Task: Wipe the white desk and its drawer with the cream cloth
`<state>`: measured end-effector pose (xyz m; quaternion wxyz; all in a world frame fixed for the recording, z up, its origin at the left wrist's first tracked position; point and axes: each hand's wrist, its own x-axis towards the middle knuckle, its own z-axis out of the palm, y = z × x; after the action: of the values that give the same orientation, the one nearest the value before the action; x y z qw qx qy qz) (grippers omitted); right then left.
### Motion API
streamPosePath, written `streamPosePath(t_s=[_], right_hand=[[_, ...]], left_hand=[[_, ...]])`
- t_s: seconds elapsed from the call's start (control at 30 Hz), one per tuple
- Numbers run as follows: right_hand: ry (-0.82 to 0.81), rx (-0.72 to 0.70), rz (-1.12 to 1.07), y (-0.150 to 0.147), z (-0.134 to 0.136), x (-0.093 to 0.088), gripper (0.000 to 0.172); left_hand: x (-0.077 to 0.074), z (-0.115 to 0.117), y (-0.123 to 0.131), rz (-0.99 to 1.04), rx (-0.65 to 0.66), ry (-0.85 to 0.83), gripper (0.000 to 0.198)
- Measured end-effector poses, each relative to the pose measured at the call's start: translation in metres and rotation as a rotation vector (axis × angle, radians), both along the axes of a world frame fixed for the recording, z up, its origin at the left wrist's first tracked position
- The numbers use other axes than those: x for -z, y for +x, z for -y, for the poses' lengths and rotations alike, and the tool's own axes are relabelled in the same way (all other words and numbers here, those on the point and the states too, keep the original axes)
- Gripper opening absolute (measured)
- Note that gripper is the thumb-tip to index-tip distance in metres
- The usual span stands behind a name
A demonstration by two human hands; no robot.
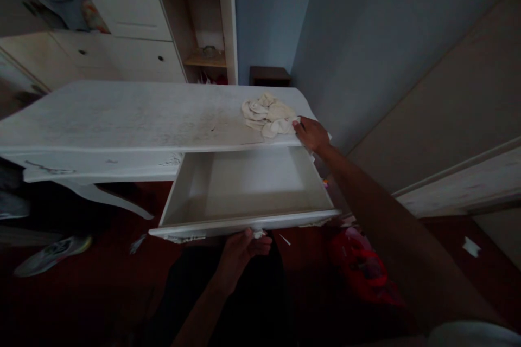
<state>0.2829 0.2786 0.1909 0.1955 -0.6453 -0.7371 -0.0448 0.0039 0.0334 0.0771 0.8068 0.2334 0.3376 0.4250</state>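
A white drawer (240, 222) is pulled far out of a white desk (163, 114), and its bare inner floor shows. My left hand (240, 255) is below the middle of the drawer front, its fingers closed round the small white knob (259, 233). At the desk's right front corner is my right hand (312, 134). Its thumb and fingers are closed on the edge of a crumpled cream cloth (268, 114), which lies on the desktop. Some of the right fingers are hidden behind the hand.
Behind the desk stand white cabinets (134, 54) and an open shelf unit (205, 58). A grey wall (366, 38) rises close on the right. A red bag (362, 265) lies on the floor at right, and a shoe (52, 255) shows at left.
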Motion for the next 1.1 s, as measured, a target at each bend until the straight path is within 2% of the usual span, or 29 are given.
streamPosePath(t_s=[0.3, 0.6, 0.8, 0.93, 1.1], right_hand=[[-0.017, -0.020, -0.022, -0.001, 0.004, -0.003, 0.046], [-0.071, 0.122, -0.050, 0.002, 0.001, 0.000, 0.053], [-0.061, 0.130, -0.053, -0.002, 0.003, -0.001, 0.053], [-0.055, 0.134, -0.049, -0.004, 0.004, -0.002, 0.052], [-0.053, 0.132, -0.033, -0.004, 0.003, -0.001, 0.053]], left_hand=[[-0.007, -0.056, 0.006, 0.001, -0.045, -0.072, 0.044], [-0.016, -0.121, 0.019, 0.005, -0.195, -0.182, 0.042], [-0.024, -0.162, 0.020, 0.018, -0.224, -0.251, 0.038], [-0.028, -0.182, 0.027, 0.099, -0.281, -0.280, 0.023], [-0.025, -0.195, 0.036, 0.139, -0.293, -0.293, 0.021]])
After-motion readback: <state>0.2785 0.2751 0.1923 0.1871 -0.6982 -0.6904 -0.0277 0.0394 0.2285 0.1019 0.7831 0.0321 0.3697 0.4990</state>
